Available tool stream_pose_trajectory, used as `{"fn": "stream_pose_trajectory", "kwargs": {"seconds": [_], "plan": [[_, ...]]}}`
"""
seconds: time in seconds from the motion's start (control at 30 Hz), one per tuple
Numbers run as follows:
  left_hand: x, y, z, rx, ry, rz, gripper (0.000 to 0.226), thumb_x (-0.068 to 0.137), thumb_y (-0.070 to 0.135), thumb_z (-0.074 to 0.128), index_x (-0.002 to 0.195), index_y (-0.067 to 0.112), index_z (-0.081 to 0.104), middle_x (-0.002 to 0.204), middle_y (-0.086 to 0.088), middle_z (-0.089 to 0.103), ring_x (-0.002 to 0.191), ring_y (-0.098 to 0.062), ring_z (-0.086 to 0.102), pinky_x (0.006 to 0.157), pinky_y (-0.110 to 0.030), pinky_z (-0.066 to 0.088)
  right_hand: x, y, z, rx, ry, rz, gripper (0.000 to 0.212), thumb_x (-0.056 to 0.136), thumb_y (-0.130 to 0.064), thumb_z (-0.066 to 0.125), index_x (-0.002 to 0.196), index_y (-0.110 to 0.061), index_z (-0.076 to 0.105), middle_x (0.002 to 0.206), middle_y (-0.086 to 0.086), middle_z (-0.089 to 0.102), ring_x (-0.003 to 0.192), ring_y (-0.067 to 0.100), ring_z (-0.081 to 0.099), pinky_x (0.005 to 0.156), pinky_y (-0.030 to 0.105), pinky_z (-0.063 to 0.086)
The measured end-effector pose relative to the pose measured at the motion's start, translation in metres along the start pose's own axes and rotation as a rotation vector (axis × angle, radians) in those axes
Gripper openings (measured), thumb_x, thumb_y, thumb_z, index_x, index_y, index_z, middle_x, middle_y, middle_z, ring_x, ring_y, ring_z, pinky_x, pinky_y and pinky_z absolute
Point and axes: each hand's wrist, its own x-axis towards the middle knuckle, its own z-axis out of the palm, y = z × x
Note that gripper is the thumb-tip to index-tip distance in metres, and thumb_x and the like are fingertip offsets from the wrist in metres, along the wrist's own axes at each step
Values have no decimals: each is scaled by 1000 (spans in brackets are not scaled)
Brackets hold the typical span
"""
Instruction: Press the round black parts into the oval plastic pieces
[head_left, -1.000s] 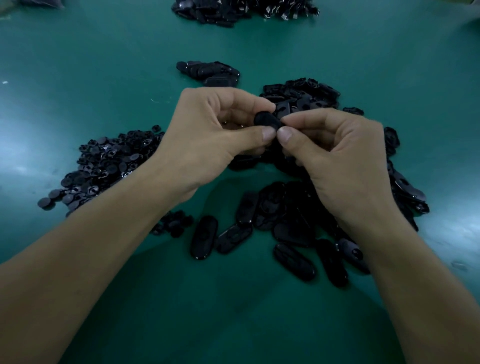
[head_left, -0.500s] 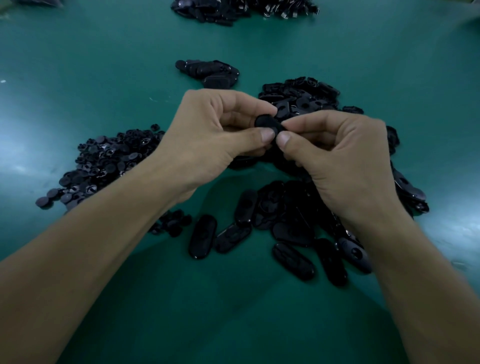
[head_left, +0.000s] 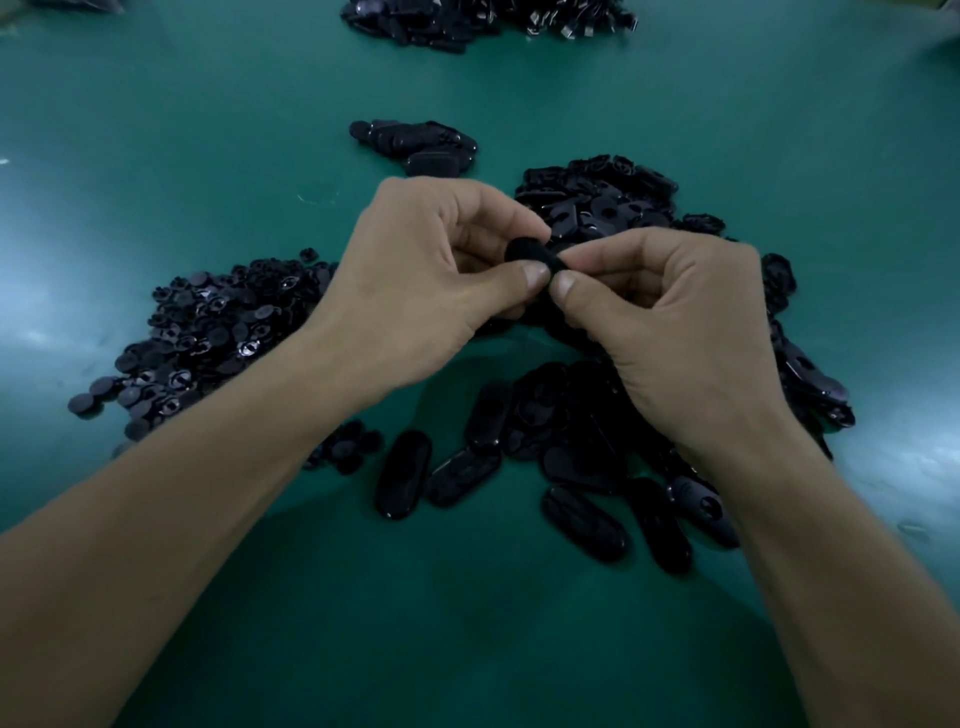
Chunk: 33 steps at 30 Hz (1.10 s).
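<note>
Green table (head_left: 208, 156), two hands (head_left: 415, 275) (head_left: 685, 332), one oval piece (head_left: 529, 253)

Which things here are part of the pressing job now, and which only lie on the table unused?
In the job:
- left hand and right hand, both pinching one black piece
- round parts pile
- oval pieces

Lying about:
- small stack, beyond the hands, untouched
- far pile at the top edge, untouched; its contents are unclear

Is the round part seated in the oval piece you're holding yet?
Cannot tell: the left hand and right hand both pinch the black piece; their fingers hide any joint.
</note>
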Motion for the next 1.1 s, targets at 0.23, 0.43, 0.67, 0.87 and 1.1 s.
{"fn": "stream_pose_trajectory", "kwargs": {"seconds": [0.23,0.43,0.67,0.87,1.1], "plan": [[3,0,-4,151,69,45,19,83,12,80,91,28,72,75,6,74,67,-8,73,70,-27,62,-1,-2,3,-40,21,-21,19,88,-11,73,99,-26,76,80,-17,74,77,-3,70,73,16,55],[31,-12,-26,33,241,-45,15,82,10,81,89,21,74,74,1,76,71,-16,76,71,-28,62,-10,-4,12,-296,-40,-128,36,94,-19,68,130,-22,65,105,-15,66,94,-3,63,86,11,49],[90,-34,-53,170,345,-168,16,80,6,82,79,18,71,75,-7,75,71,-19,76,68,-26,61,-13,-6,13,-623,-141,-204,30,96,-30,64,126,-24,66,102,-9,56,101,10,46,85,15,30],[113,-46,-48,409,326,-201,19,78,25,86,75,29,67,92,-6,73,88,-18,70,82,-28,57,-11,-10,20,-726,-230,-208,39,98,-40,58,136,-35,56,105,-7,48,104,15,42,93,29,41],[115,-51,-45,558,383,-152,29,81,31,81,107,23,70,101,1,65,94,-17,62,82,-28,49,-8,-7,29,-690,-180,-208,23,96,-28,65,119,-27,69,100,-5,55,102,15,48,90,28,43]]}}
